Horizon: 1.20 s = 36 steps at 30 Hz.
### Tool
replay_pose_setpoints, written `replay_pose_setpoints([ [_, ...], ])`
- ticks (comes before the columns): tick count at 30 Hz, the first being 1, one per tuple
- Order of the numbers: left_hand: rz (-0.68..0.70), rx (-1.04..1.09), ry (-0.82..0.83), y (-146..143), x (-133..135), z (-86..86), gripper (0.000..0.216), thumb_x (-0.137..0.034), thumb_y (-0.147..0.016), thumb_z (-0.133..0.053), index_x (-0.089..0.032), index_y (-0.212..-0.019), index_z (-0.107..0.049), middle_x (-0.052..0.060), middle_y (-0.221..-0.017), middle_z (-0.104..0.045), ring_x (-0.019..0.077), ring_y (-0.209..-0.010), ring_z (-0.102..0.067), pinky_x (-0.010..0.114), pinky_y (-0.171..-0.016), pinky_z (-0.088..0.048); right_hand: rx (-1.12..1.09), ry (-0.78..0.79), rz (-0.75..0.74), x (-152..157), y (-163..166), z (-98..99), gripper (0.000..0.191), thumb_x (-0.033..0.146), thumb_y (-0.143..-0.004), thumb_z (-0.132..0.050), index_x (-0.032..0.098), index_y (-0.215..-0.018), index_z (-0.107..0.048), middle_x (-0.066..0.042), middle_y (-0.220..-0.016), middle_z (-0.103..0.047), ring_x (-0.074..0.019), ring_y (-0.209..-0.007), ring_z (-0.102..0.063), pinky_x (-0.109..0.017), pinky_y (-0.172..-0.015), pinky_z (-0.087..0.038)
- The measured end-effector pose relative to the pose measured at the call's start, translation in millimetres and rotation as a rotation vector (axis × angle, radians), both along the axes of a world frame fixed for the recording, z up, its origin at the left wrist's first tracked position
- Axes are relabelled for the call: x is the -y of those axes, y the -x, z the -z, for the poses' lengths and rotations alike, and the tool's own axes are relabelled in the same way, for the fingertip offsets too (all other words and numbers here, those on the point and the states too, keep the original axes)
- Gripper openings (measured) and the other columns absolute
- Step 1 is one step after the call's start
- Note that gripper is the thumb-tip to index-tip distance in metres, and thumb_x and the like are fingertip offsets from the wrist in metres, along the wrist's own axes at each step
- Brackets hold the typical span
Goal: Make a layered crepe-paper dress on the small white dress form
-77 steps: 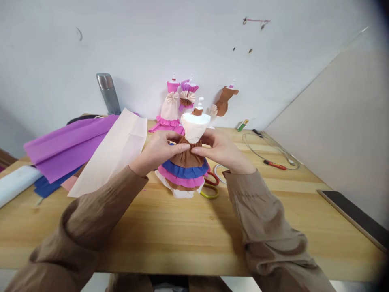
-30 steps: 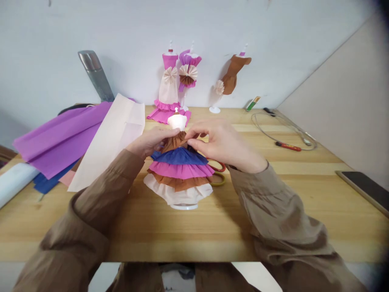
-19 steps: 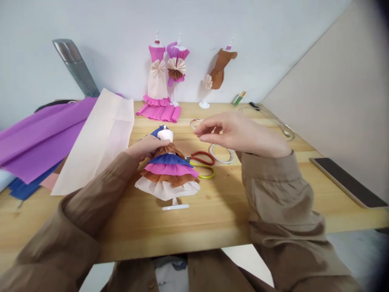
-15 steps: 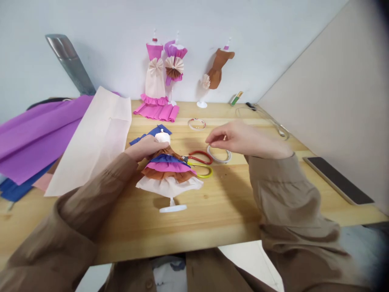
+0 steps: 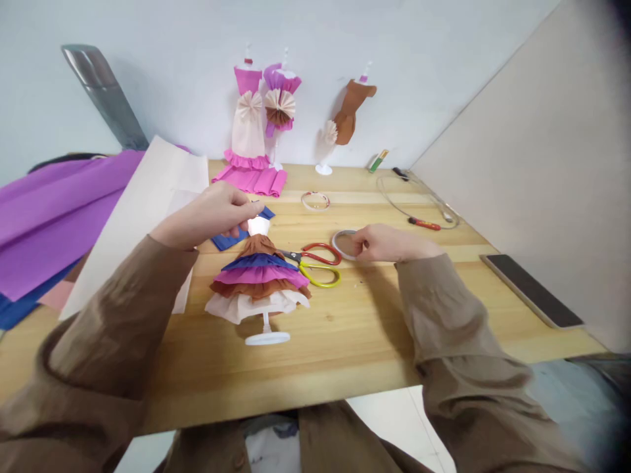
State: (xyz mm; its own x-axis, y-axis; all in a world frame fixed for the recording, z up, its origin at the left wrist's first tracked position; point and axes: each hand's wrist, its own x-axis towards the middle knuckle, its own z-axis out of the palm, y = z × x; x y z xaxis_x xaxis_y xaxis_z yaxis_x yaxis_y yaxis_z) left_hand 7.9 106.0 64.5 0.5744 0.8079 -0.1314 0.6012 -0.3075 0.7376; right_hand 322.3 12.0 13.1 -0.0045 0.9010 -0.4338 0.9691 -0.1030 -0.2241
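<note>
A small white mannequin [image 5: 259,226] stands on a round base, wearing a tiered paper dress [image 5: 261,276] in brown, blue, purple and cream. My left hand [image 5: 217,211] pinches the mannequin's neck at the top, its fingers covering most of that part. To the right, my right hand [image 5: 389,242] has its fingers closed on the right side of a whitish tape ring [image 5: 337,240], which lies on the table. Between the dress and the ring lie scissors [image 5: 321,255] with one red and one yellow handle. Folded blue paper [image 5: 227,239] sits behind the mannequin.
Three dressed mannequins stand at the wall, one in brown [image 5: 351,112]. Purple paper [image 5: 64,203] and cream paper [image 5: 133,217] cover the left side. A bangle-like ring [image 5: 315,201], a red-handled tool [image 5: 424,224], a cable and a phone [image 5: 531,290] lie toward the back and right.
My left hand has moved up from the mannequin's bodice to its neck. My right hand has lowered onto the tape ring, and the red-handled tool behind it has come into sight.
</note>
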Motion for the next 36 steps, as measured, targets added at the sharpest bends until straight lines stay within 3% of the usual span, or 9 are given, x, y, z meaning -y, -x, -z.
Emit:
replay_pose_setpoints([
  [4, 0.043, 0.157, -0.002, 6, 12, -19.8, 0.026, -0.037, -0.081, -0.065, -0.015, -0.067, -0.071, 0.005, -0.058, -0.065, 0.013, -0.051, -0.058, 0.022, -0.048, -0.045, -0.151, -0.022, 0.009, 1, -20, -16.9, 0.018, 0.036, -0.067, -0.057, 0.019, -0.071, -0.061, -0.001, -0.071, -0.059, -0.0174, -0.069, -0.052, -0.029, -0.063, -0.037],
  [7, 0.108, 0.242, -0.029, 4, 19, -23.1, 0.025, -0.03, -0.082, -0.063, -0.014, -0.064, -0.07, 0.004, -0.055, -0.063, 0.0114, -0.048, -0.057, 0.021, -0.046, -0.043, -0.213, -0.027, 0.019, 3, -27, -28.5, 0.02, 0.039, -0.069, -0.057, 0.019, -0.07, -0.061, 0.0, -0.068, -0.057, -0.0159, -0.066, -0.05, -0.029, -0.062, -0.038],
  [13, 0.332, 0.225, -0.152, -10, 23, -2.4, 0.017, -0.022, -0.078, -0.06, -0.015, -0.067, -0.069, -0.002, -0.054, -0.059, 0.0075, -0.049, -0.049, 0.02, -0.048, -0.034, -0.429, -0.036, 0.074, 3, -16, -39.8, 0.011, 0.028, -0.068, -0.063, 0.019, -0.065, -0.059, 0.001, -0.062, -0.058, -0.0124, -0.059, -0.049, -0.026, -0.058, -0.038],
  [15, 0.4, 0.219, -0.198, -15, 20, 7.3, 0.015, -0.024, -0.078, -0.06, -0.015, -0.079, -0.073, 0.0, -0.07, -0.068, 0.0097, -0.061, -0.057, 0.02, -0.057, -0.04, -0.554, -0.038, 0.099, 3, -7, -44.7, 0.012, 0.026, -0.066, -0.065, 0.019, -0.062, -0.057, 0.002, -0.057, -0.057, -0.011, -0.054, -0.048, -0.026, -0.054, -0.037],
  [18, 0.443, 0.19, -0.174, -27, 14, 20.1, 0.03, -0.026, -0.078, -0.061, -0.016, -0.104, -0.072, 0.003, -0.094, -0.072, 0.0138, -0.076, -0.062, 0.022, -0.066, -0.045, -0.696, -0.055, 0.088, 5, 6, -54.7, 0.013, 0.025, -0.064, -0.069, 0.019, -0.061, -0.058, 0.002, -0.053, -0.057, -0.01, -0.051, -0.048, -0.025, -0.052, -0.037],
  [22, 0.583, 0.035, 0.026, -41, 5, 28.8, 0.033, -0.027, -0.078, -0.061, -0.014, -0.107, -0.071, -0.001, -0.061, -0.062, 0.0148, -0.054, -0.057, 0.025, -0.052, -0.04, -0.804, -0.097, 0.04, 8, 15, -64.0, 0.016, 0.027, -0.064, -0.075, 0.019, -0.06, -0.061, 0.0, -0.054, -0.06, -0.0108, -0.05, -0.049, -0.026, -0.051, -0.037],
  [25, 0.537, 0.1, 0.008, -42, 6, 25.1, 0.031, -0.025, -0.078, -0.06, -0.014, -0.104, -0.072, -0.001, -0.061, -0.062, 0.0144, -0.054, -0.057, 0.025, -0.05, -0.04, -0.884, -0.193, 0.008, 8, 14, -63.5, 0.021, 0.032, -0.065, -0.08, 0.019, -0.062, -0.064, -0.001, -0.054, -0.061, -0.012, -0.051, -0.051, -0.027, -0.051, -0.037],
  [31, 0.315, 0.499, -0.093, -33, 28, 17.0, 0.028, -0.016, -0.082, -0.055, -0.015, -0.102, -0.074, 0.001, -0.077, -0.069, 0.0093, -0.06, -0.058, 0.021, -0.061, -0.049, -1.048, -0.376, -0.131, 3, 19, -59.7, 0.027, 0.043, -0.07, -0.08, 0.02, -0.068, -0.067, -0.001, -0.058, -0.063, -0.0157, -0.058, -0.056, -0.032, -0.059, -0.043],
  [36, 0.143, 0.571, -0.346, -32, 42, 21.5, 0.031, -0.02, -0.087, -0.053, -0.014, -0.11, -0.072, 0.005, -0.086, -0.073, 0.015, -0.075, -0.066, 0.027, -0.072, -0.055, -0.864, -0.544, -0.07, 7, 49, -72.4, 0.017, 0.032, -0.073, -0.075, 0.02, -0.067, -0.065, -0.002, -0.063, -0.064, -0.0145, -0.06, -0.055, -0.029, -0.057, -0.041],
])
